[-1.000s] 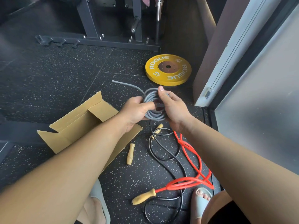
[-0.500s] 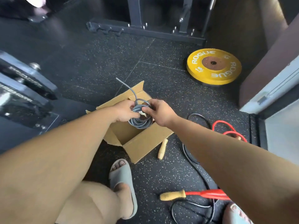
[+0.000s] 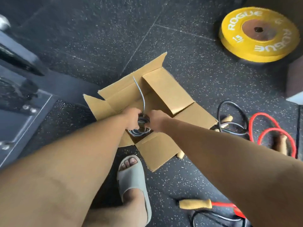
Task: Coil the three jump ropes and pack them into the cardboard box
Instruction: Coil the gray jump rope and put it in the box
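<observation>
Black speckled floor (image 3: pixel 98 38) fills the frame. At centre sits the open cardboard box (image 3: pixel 165 92), flaps splayed; a yellow weight plate (image 3: pixel 259 35) lies at upper right. Both arms reach into the box: the left hand (image 3: pixel 132 117) and right hand (image 3: pixel 155 120) each grip the coiled grey jump rope (image 3: pixel 139 130) low inside it, one loose end curving up toward the far flap. The red rope (image 3: pixel 224 204) and black rope (image 3: pixel 228 101) lie uncoiled at right.

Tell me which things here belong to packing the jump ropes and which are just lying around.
Belongs to the job:
grey rope, gripped by the left hand and right hand at the cardboard box opening
black rope and red rope, loose beside it

Just lying about:
yellow weight plate
metal gym equipment at left
</observation>
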Demonstrator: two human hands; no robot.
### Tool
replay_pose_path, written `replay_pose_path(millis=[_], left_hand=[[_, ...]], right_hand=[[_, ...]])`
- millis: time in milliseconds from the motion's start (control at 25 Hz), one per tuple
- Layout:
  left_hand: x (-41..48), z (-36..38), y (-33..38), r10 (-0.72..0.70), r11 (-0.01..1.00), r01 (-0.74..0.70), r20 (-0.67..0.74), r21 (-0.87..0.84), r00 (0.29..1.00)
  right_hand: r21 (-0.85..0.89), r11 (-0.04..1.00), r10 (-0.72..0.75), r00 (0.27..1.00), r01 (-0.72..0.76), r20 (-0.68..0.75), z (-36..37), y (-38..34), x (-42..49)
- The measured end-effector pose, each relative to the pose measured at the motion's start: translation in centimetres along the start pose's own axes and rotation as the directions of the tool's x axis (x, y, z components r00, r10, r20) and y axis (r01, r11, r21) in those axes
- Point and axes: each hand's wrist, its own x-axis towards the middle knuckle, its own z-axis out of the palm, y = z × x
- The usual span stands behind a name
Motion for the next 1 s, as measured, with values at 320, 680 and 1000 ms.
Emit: replay_pose_path(millis=[320,680,1000], left_hand=[[4.7,2.7,-0.9,-0.012,0.984,-0.025,0.206,0.177,0.979],[3.7,3.0,-2.1,0.065,0.995,-0.046,0.243,-0.084,0.968],[4.2,6.7,-1.5,-0.088,0.949,0.032,0.166,0.312,0.982]], right_hand=[[-0.321,0.941,-0.023,0.968,0.105,0.249,1.7,0.9,6.5],[-0.316,0.936,-0.027,0.927,0.155,0.373,3.0,3.0,8.6],[-0.434,0.896,0.108,0.906,0.089,0.408,5.8,2.2,8.9]])
